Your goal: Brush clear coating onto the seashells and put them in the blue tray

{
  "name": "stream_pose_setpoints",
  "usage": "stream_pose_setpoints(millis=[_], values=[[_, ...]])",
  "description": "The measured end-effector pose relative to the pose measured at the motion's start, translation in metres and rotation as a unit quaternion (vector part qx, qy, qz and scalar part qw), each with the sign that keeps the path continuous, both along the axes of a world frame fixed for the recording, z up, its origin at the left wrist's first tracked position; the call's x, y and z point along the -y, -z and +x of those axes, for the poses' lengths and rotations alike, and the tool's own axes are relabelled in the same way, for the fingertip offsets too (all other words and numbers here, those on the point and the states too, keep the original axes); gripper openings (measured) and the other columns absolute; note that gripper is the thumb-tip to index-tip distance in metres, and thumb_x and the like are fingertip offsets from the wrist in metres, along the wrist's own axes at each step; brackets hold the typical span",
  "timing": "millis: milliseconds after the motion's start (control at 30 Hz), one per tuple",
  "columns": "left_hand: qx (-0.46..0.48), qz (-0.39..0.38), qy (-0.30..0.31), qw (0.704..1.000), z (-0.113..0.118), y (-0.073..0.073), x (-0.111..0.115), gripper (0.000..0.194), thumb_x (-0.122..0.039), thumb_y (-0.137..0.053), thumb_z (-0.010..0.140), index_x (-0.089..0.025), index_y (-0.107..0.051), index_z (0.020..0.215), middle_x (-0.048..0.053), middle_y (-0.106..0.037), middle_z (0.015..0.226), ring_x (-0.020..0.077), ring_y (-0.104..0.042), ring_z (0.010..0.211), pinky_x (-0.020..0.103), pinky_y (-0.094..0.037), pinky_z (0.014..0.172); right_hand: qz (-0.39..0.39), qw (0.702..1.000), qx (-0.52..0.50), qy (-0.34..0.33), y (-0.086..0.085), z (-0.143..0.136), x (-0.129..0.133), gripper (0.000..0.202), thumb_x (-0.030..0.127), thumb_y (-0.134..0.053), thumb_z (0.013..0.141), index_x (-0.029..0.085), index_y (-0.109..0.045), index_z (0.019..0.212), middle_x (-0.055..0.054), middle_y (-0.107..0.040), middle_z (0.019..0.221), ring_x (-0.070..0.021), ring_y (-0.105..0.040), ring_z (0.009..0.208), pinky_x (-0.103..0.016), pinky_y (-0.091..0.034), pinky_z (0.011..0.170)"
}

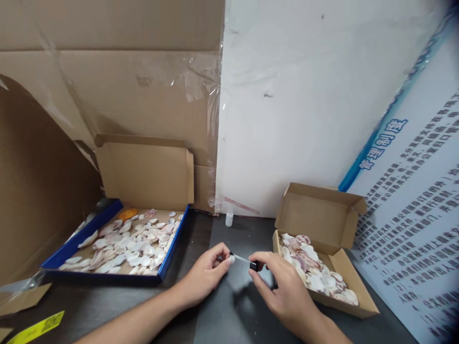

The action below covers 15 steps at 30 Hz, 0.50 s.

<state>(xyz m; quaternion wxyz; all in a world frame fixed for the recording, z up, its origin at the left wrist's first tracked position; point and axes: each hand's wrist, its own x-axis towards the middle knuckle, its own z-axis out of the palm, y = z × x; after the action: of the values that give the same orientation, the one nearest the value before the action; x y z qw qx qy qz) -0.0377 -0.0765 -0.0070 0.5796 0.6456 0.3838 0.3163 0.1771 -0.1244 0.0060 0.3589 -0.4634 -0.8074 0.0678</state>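
We pinch a small pale shell (231, 260) in the fingertips of our left hand (206, 274), fingers narrow and closed around it, held just above the dark table (222, 315). Our right hand (281, 291) grips the black cap of a thin brush applicator (247, 262), thumb and forefinger closed on it, the pale stem running toward 9 o'clock so its tip touches or nearly touches the shell; we cannot tell which.

The step in hand looks like coating or gluing a single shell with the brush, mid-stroke. The shell sits at the centre of the view, between the two boxes.

At 9 o'clock of the hands lies a blue-rimmed tray (172, 243) spread with many white shells, its cardboard lid standing up behind. At 3 o'clock, just beside our right hand, an open cardboard box (353, 298) holds pinkish and white shells. At 12 o'clock, near the wall, stands a small white bottle (229, 218), well apart from the hands. A yellow label (38, 328) lies at 8 o'clock.

The next move, in our judgement, calls for steady fine brush contact on the shell face, then a light release of the shell without smearing.
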Motion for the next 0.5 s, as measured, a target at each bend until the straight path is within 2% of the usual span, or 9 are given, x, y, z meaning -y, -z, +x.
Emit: stream_pose_setpoints(millis=[133,200,300,500], values=[[-0.008,-0.001,-0.003,1.0,0.0004,0.0,-0.0003,0.038,-0.057,-0.055,0.089,-0.02,-0.045,0.086,-0.009,-0.039,0.061,0.0064,-0.032,0.044,0.02,-0.024,0.042,-0.003,1.0,0.025,0.011,-0.0028,0.0015,-0.001,0.011,0.023,-0.054,0.094,0.024,-0.059,0.103,-0.002,-0.067,0.085,-0.0196,-0.064,0.076,-0.032,-0.05,0.071],[-0.009,-0.002,-0.01,1.0,0.0008,0.0006,-0.0009,0.039,-0.059,-0.054,0.088,-0.02,-0.045,0.086,-0.009,-0.039,0.06,0.0066,-0.034,0.044,0.019,-0.026,0.042,0.01,1.0,0.01,0.023,-0.0036,0.002,-0.0014,0.01,0.023,-0.055,0.093,0.023,-0.06,0.101,-0.003,-0.067,0.083,-0.0194,-0.064,0.074,-0.031,-0.05,0.07],[-0.002,-0.001,-0.014,1.0,0.001,0.0029,-0.0022,0.04,-0.059,-0.055,0.088,-0.021,-0.044,0.086,-0.01,-0.039,0.056,0.007,-0.037,0.043,0.019,-0.029,0.043,0.028,1.0,-0.012,0.005,-0.0033,0.0011,-0.0009,0.011,0.024,-0.053,0.094,0.023,-0.06,0.103,-0.004,-0.069,0.088,-0.0189,-0.065,0.076,-0.031,-0.051,0.071],[0.002,0.005,-0.003,1.0,0.0012,0.0026,-0.0022,0.036,-0.054,-0.054,0.09,-0.019,-0.045,0.087,-0.008,-0.046,0.063,0.0058,-0.04,0.043,0.019,-0.031,0.044,-0.026,0.999,0.024,0.017,-0.0044,-0.0021,0.0017,0.009,0.019,-0.055,0.091,0.023,-0.059,0.099,-0.002,-0.066,0.084,-0.0206,-0.062,0.076,-0.033,-0.049,0.071]])
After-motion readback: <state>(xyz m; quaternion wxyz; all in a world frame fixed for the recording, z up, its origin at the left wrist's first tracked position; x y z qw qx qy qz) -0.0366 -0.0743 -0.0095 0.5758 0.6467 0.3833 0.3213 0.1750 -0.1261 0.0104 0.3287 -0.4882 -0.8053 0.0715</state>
